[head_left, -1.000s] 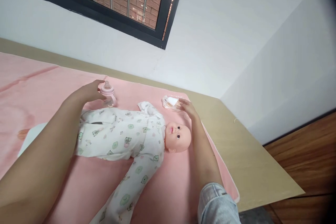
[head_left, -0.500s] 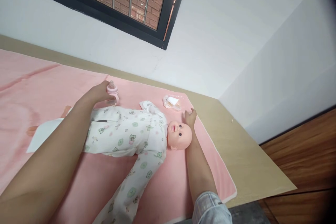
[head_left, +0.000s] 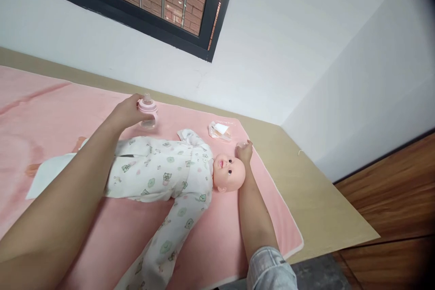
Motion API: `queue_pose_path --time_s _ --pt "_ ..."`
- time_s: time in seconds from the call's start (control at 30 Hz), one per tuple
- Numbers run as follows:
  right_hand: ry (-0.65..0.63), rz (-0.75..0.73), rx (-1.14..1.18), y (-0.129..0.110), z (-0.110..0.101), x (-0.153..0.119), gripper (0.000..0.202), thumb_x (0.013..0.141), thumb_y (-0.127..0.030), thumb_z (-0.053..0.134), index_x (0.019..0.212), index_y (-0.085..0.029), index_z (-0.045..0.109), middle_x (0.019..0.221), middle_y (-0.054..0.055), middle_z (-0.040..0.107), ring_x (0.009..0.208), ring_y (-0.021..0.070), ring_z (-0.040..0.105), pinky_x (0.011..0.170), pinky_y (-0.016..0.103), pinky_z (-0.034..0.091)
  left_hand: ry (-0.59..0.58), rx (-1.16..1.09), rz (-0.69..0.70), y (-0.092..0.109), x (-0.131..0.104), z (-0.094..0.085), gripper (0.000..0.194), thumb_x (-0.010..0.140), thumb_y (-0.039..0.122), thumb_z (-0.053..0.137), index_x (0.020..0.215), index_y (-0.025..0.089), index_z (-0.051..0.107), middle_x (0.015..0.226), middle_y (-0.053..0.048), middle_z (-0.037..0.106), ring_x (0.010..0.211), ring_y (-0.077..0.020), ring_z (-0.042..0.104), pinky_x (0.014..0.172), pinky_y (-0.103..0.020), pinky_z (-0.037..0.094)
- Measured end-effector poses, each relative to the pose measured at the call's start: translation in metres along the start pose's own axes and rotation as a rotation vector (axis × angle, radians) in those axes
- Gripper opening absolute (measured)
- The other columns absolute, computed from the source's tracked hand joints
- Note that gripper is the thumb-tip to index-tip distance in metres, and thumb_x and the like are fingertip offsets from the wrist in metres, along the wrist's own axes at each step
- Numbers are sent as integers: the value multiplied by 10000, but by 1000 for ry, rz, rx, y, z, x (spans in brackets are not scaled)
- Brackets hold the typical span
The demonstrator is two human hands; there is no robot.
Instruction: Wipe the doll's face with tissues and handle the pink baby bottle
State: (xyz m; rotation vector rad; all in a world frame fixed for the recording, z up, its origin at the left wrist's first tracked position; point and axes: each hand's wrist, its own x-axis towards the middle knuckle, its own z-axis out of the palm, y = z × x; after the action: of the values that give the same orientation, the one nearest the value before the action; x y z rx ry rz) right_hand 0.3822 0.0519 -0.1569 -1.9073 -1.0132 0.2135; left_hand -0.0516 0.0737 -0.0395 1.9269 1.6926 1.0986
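My left hand (head_left: 133,111) is closed round a pink baby bottle (head_left: 148,108) with a clear teat and a side handle, held upright beyond the doll's body. A doll (head_left: 229,173) in white patterned clothes (head_left: 159,167) lies on its back on the pink blanket (head_left: 217,231), its head to the right. Just past the doll's head, my right hand (head_left: 245,150) is closed on a small clear object, perhaps a cap. Near that hand lies a clear plastic packet (head_left: 220,130) with a white label.
The blanket covers most of a tan table (head_left: 306,199). A white wall (head_left: 272,45) with a dark-framed window (head_left: 207,31) stands behind it. Wooden panels (head_left: 401,195) are at the right. A white cloth (head_left: 50,172) lies near the doll's feet.
My left hand has lifted the bottle slightly up and away. In my right hand, the small clear object now shows more. The view has shifted a little.
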Motion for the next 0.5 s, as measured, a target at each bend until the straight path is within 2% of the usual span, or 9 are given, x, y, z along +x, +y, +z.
queue_pose_path --time_s 0.17,0.3,0.4,0.5 --pt "26 13 367 -22 -20 5 688 759 -252 665 1384 -123 408 1315 152 591 1118 219 630 1023 360 489 -10 -177 126 42 -17 13 676 763 286 697 1378 142 454 1228 -84 619 1095 -258 600 914 -383 497" --pt "-36 -85 558 -67 -47 0 660 781 -290 685 1373 -176 416 1272 104 621 1032 154 657 931 305 544 -14 -275 210 71 -32 32 765 728 298 707 1424 200 406 1239 -81 644 1117 -257 625 968 -393 501" --pt "-178 -310 740 -108 -70 -21 678 777 -359 725 1366 -209 426 1265 96 635 1116 160 641 1002 338 525 -42 -285 286 92 -49 39 805 704 299 699 1440 224 383 1262 -74 647 1160 -267 621 1024 -402 477" --pt "-303 -505 776 -145 -88 -57 729 767 -454 755 1386 -269 418 1306 88 615 1218 193 601 1069 396 494 -72 -248 323 111 -68 40 796 712 288 668 1449 223 375 1304 -87 631 1210 -296 597 1000 -411 490"
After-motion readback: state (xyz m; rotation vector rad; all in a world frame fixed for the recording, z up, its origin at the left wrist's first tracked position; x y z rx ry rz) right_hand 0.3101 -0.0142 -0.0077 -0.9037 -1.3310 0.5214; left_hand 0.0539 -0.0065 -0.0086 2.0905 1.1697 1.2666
